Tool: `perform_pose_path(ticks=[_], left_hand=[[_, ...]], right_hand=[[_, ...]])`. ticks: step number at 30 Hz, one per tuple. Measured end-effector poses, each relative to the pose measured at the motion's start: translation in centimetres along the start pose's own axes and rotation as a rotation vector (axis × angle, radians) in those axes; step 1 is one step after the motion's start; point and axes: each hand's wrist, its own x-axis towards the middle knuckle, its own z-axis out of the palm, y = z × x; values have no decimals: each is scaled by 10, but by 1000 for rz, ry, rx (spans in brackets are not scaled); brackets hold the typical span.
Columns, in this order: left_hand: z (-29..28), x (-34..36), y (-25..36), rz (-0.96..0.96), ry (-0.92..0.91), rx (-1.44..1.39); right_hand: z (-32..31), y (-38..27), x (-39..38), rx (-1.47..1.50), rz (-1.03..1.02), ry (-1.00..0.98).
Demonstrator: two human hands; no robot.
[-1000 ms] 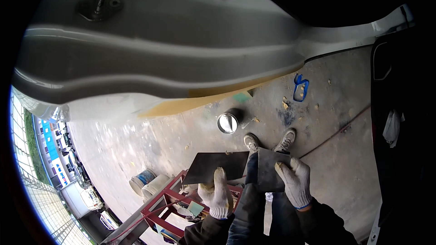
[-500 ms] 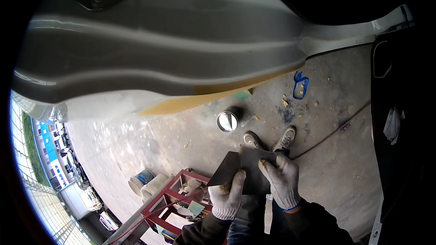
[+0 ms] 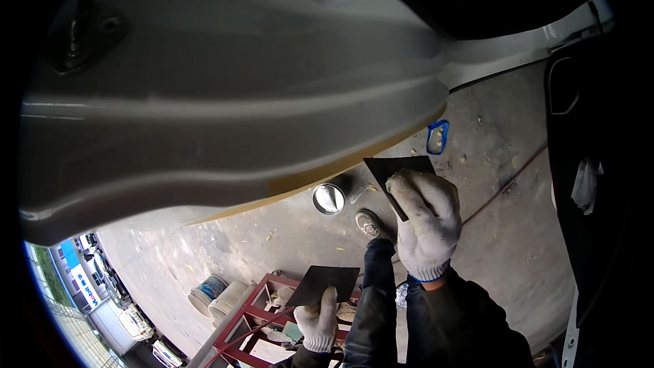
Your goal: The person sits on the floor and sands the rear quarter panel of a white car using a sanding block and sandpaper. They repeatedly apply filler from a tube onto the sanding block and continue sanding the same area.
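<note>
My left hand (image 3: 316, 327), in a white knit glove, pinches a flat dark putty spreader (image 3: 324, 282) low in view, its thumb lying on the top face. Higher and to the right, my gloved right hand (image 3: 429, 225) grips a second dark putty spreader (image 3: 402, 164), with the fingers wrapped over much of it. This spreader's upper edge is raised near the lower rim of a grey-white vehicle body panel (image 3: 231, 109) but apart from it in the picture. A tan-yellow filler strip (image 3: 306, 180) runs along that rim.
An open metal can (image 3: 329, 199) stands on the concrete floor below the panel. At lower left are a red metal-framed cart (image 3: 257, 293) and two buckets (image 3: 225, 300). A blue strap loop (image 3: 437, 138) and a reddish hose (image 3: 504, 187) lie on the floor. A dark panel borders the right.
My hands have separated: the right lifted its spreader up toward the panel, and the left dropped lower and leftward with its own. The view has shifted, and the panel fills more of it.
</note>
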Motion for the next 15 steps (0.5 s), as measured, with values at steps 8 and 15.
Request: perform_pose_path(ticks=[8,15], left_hand=[[-1,9,-4,-13,17,-20],[2,13,0,-65,5,-89]], right_hand=[[17,3,-8,-216,-50,-76],[15,-7,-3,-294,25,-63]])
